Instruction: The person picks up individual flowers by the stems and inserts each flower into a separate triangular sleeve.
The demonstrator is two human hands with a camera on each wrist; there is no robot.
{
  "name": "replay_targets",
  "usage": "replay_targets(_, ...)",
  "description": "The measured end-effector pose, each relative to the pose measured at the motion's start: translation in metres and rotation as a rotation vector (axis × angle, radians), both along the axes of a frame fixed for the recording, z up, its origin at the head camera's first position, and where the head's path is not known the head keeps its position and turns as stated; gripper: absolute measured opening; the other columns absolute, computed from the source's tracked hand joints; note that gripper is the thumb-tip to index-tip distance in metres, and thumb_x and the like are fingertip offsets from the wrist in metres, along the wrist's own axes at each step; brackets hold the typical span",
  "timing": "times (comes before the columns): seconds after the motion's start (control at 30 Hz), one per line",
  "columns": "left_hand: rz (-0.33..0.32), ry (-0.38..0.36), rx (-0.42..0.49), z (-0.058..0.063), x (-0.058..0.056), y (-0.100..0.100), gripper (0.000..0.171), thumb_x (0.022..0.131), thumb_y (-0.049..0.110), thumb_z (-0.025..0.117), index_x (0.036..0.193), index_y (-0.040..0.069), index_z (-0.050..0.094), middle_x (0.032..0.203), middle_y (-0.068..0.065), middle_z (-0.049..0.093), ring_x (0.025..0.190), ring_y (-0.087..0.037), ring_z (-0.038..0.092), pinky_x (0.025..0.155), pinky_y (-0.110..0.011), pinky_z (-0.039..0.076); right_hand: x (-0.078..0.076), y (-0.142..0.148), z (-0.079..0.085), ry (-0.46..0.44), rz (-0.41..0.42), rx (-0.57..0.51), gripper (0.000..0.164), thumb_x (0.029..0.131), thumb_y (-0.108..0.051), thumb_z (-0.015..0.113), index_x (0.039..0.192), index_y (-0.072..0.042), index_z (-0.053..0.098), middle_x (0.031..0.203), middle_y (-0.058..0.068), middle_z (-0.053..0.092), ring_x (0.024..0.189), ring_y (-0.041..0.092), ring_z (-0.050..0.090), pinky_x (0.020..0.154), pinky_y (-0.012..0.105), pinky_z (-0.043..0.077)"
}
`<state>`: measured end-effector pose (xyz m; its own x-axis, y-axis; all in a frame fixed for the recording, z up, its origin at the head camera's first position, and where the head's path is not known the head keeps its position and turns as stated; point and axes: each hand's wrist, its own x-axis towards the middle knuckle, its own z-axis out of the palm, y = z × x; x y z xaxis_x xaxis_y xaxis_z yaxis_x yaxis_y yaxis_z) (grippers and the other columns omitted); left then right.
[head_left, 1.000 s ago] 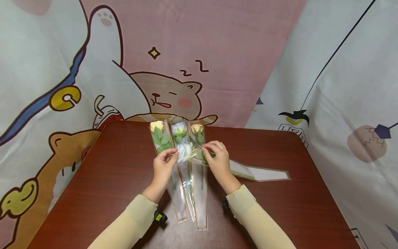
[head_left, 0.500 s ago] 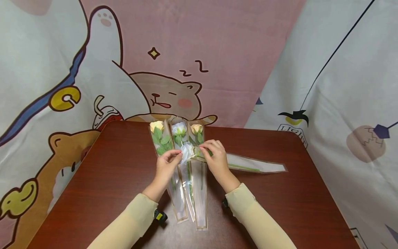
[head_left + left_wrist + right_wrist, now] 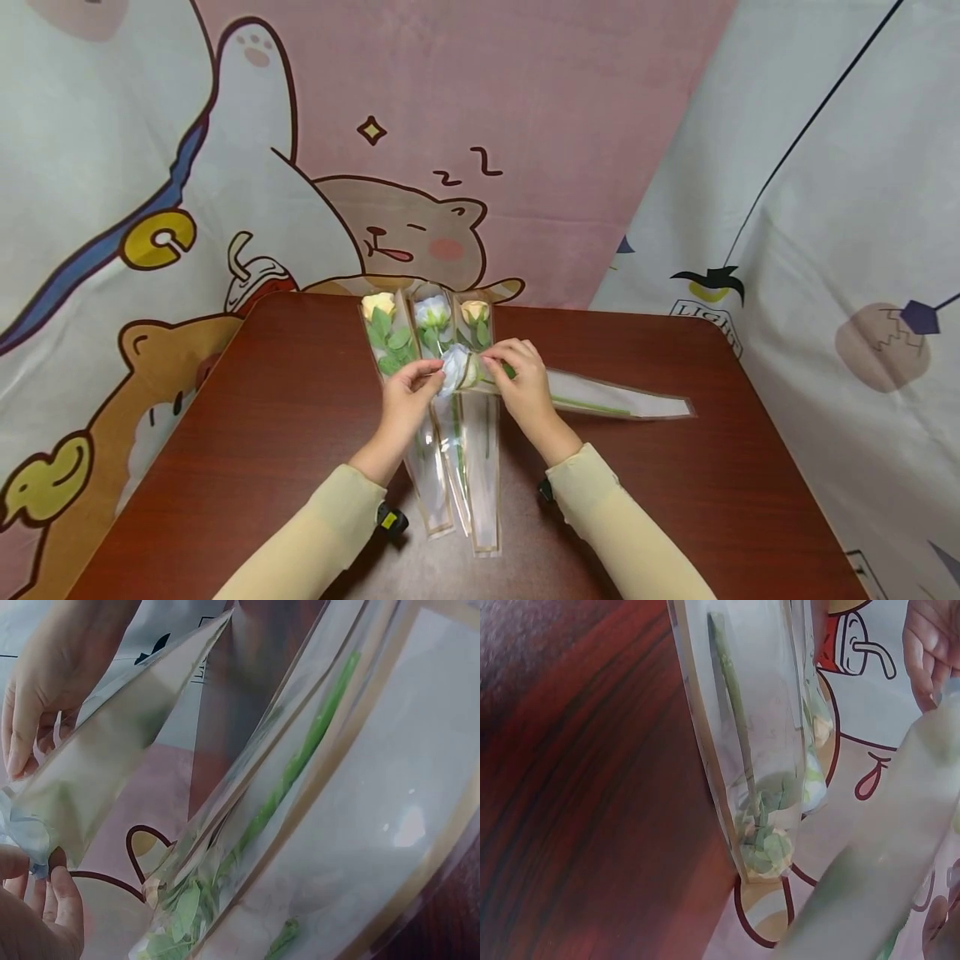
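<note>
A pale blue artificial rose [image 3: 454, 370] lies crosswise over other wrapped flowers, its clear gold-edged sleeve [image 3: 660, 406] reaching to the right. My left hand [image 3: 405, 406] pinches at the petals and sleeve mouth with thumb and index finger. Opposite it, my right hand [image 3: 525, 392] pinches the sleeve just below the bloom. In the left wrist view, the left hand [image 3: 41, 915] is at the blue petals [image 3: 28, 834] and the right hand [image 3: 64, 664] is at the sleeve's side. In the right wrist view, the blurred sleeve [image 3: 877, 862] covers much of the right hand's fingers.
Underneath, side by side, lie a yellow rose [image 3: 378, 305], a blue rose [image 3: 432, 312] and a peach rose [image 3: 475, 312] in clear sleeves, stems toward me. The brown table [image 3: 645, 500] meets a cartoon-printed cloth [image 3: 585, 150] behind.
The blue rose has shifted right, with the left hand following slightly. The sleeve's narrow end has swung a little away from me. My right hand keeps nearly the same place.
</note>
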<state>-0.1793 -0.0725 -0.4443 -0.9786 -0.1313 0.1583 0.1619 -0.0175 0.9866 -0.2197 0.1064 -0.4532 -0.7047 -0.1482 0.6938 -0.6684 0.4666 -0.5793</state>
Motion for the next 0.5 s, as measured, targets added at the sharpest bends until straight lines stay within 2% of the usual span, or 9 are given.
replay_targets(0.27, -0.023, 0.053, -0.105, 0.0023, 0.0014, 0.0065, 0.018, 0.079, 0.003, 0.063, 0.095, -0.005, 0.063, 0.095, -0.018, 0.062, 0.079, -0.026, 0.06, 0.066, -0.019, 0.049, 0.0002, -0.0049, 0.0, 0.033, -0.008, 0.03, 0.007, 0.078, -0.019, 0.065, 0.083, -0.015, 0.068, 0.087, -0.007, 0.06, 0.079, 0.01, 0.047, 0.067, 0.024, 0.036)
replay_targets(0.5, 0.013, 0.076, -0.138, 0.0005, 0.0014, 0.0039, 0.018, 0.078, 0.006, 0.065, 0.093, -0.003, 0.064, 0.093, -0.017, 0.063, 0.079, -0.03, 0.061, 0.066, -0.023, 0.051, 0.0004, -0.0062, 0.0004, 0.06, -0.025, 0.04, 0.006, 0.078, -0.018, 0.066, 0.083, -0.015, 0.068, 0.086, -0.008, 0.06, 0.077, 0.009, 0.046, 0.063, 0.023, 0.035)
